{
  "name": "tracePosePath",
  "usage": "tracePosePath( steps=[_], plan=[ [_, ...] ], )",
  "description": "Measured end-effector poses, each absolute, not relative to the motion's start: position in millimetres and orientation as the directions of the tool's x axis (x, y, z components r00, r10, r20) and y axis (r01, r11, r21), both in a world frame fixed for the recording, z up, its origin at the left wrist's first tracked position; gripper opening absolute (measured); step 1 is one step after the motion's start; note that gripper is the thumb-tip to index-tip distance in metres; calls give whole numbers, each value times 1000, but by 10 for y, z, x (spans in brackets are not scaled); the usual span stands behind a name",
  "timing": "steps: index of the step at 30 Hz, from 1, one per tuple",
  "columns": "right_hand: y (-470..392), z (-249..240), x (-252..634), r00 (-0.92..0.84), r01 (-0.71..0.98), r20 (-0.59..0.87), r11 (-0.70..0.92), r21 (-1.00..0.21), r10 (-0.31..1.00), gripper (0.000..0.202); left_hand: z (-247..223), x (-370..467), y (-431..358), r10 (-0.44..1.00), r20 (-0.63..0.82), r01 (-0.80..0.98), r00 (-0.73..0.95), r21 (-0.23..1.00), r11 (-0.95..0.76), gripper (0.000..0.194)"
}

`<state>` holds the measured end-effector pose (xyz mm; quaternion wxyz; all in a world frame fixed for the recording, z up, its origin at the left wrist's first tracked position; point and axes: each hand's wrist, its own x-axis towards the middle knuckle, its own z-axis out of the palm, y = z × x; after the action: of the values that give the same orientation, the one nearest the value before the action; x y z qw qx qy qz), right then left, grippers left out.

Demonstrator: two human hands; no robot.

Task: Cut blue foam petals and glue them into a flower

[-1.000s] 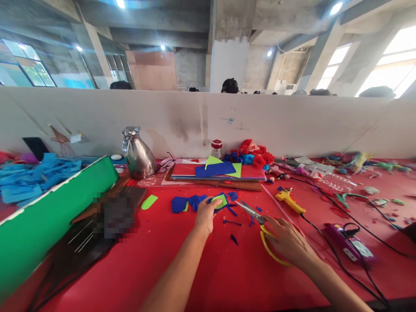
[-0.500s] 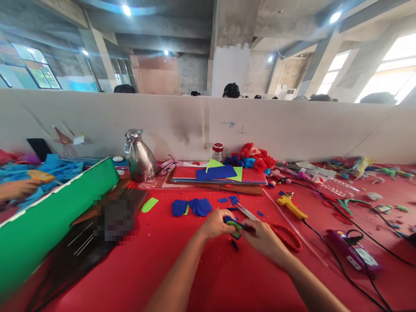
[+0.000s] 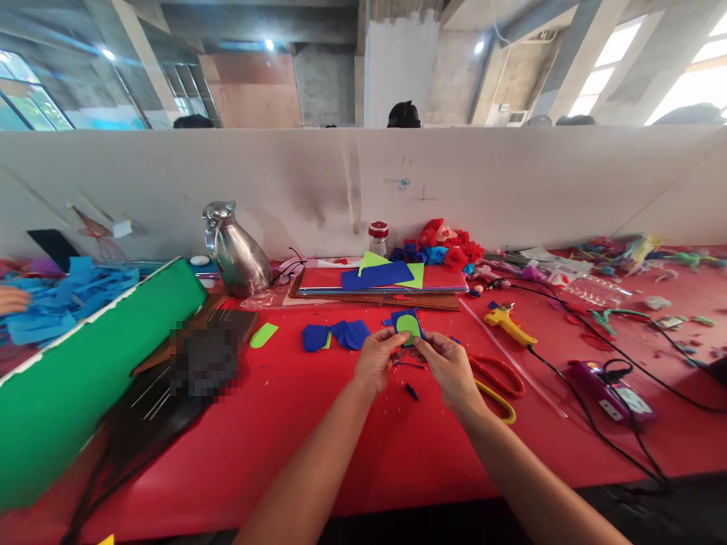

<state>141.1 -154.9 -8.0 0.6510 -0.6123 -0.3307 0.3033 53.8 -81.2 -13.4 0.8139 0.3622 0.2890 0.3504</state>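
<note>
Between my two hands, a green rounded felt-like piece (image 3: 407, 328) lies over a blue piece (image 3: 400, 314), both facing me. My left hand (image 3: 375, 359) pinches their lower left edge with thumb and fingers. On the lower right edge, my right hand (image 3: 447, 365) pinches the same pieces. Scissors with red and yellow handles (image 3: 503, 376) lie beside my right hand, their blades mostly hidden by it. Left of my hands is a pile of cut blue pieces (image 3: 349, 334), with a single green rounded piece (image 3: 263, 334) farther left.
A stack of coloured sheets (image 3: 318, 280) lies behind my hands, near a steel jug (image 3: 241, 261) and a red-lidded jar (image 3: 378, 241). A yellow glue gun (image 3: 511, 324) and a purple power strip (image 3: 610, 393) trail cords at right. A green board (image 3: 102, 371) stands left.
My hands have turned the pieces from edge-on to flat, so the green shape on blue now faces me. The view has tilted down. The other person's hand at left has drawn back leftward.
</note>
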Motion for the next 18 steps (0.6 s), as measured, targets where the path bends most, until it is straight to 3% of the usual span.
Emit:
tracePosePath(
  steps=[3,5,6,9,12,16,18],
  plan=[
    [-1618,-117,1523,532,143,82,6,-990,843,35,-131,529,-793,794,-212,-340,570,819,462,23],
    [-1763,-171,1735,465,349,98,-81,-934,880,33,-126,514,-764,803,-226,-338,552,819,463,24],
    [-1863,-211,1873,461,486,113,-144,-862,880,30,-124,505,-745,807,-239,-347,540,810,473,24],
    [-2195,-340,2291,477,807,150,-364,-465,866,35,-118,480,-688,816,-278,-388,507,772,504,26],
    [-2413,-398,2506,427,873,55,-396,-283,903,52,-112,467,-654,826,-295,-410,481,757,509,26],
    [-2401,-348,2446,416,883,-57,-418,-213,907,61,-114,460,-635,840,-311,-434,446,746,506,24],
    [-2350,-306,2382,454,858,-68,-457,-234,888,63,-125,456,-623,845,-317,-446,430,739,504,25]
  ],
)
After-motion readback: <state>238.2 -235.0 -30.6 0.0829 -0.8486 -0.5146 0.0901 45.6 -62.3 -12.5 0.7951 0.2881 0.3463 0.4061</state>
